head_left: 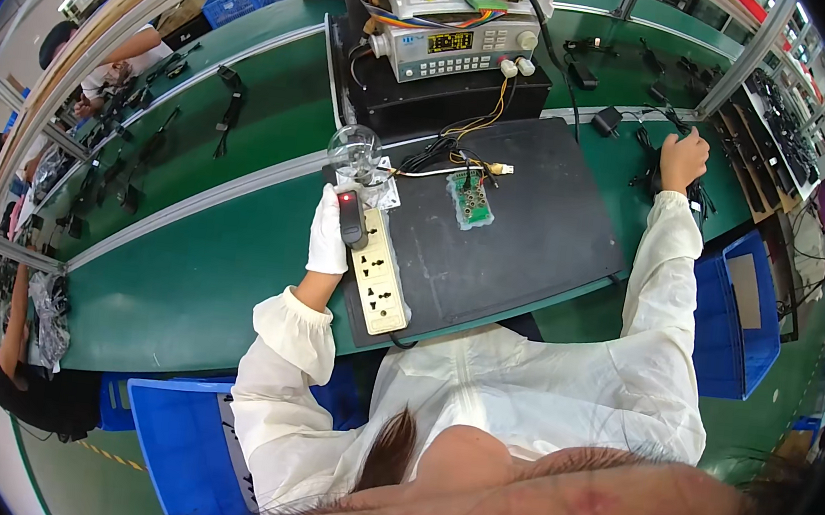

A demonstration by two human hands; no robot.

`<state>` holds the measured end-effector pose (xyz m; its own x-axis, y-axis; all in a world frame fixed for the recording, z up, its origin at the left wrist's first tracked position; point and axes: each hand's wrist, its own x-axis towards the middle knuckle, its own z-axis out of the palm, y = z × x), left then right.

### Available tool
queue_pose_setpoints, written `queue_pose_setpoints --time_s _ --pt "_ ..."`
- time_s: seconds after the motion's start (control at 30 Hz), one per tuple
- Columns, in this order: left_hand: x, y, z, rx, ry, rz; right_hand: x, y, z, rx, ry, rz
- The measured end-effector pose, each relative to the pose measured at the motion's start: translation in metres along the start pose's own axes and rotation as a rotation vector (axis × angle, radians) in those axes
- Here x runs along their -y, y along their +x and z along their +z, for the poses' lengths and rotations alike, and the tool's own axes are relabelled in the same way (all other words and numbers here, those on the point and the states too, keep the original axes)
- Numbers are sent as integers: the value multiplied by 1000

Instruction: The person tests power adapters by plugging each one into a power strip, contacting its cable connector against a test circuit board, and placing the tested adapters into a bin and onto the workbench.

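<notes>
My left hand (330, 233), in a white glove, is closed on a black power adapter (352, 219) with a lit red light. That adapter sits at the far end of a cream power strip (380, 279), which lies along the left side of a black mat (493, 256). To the right, my bare right hand (683, 161) reaches to the bench's far right part. Its fingers are curled beside black cable bundles (650, 160), and what they hold is hidden. Between the hands, a green circuit board (471, 203) lies on the mat, with a white-tipped cable (452, 172) just beyond it.
A clear glass bulb (354, 151) stands beyond my left hand. Stacked test instruments (455, 46) rest on a black box (429, 103) at the back. Another adapter (607, 121) lies near my right hand. Blue bins (739, 312) flank the bench. Other people work at the left.
</notes>
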<state>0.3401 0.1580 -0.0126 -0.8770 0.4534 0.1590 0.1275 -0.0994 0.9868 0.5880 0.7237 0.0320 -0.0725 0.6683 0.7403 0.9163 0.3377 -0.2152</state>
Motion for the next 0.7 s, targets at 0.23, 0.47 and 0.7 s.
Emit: queue_pose_setpoints --time_s 0.23,0.47,0.7 --pt "7 1 -4 17 -3 22 39 -4 -36 232 -378 -269" --pt "3 -11 1 -150 244 197 156 -76 -142 913 886 -581" --pt "-13 -28 26 -147 216 208 201 -184 -147 876 1015 -919"
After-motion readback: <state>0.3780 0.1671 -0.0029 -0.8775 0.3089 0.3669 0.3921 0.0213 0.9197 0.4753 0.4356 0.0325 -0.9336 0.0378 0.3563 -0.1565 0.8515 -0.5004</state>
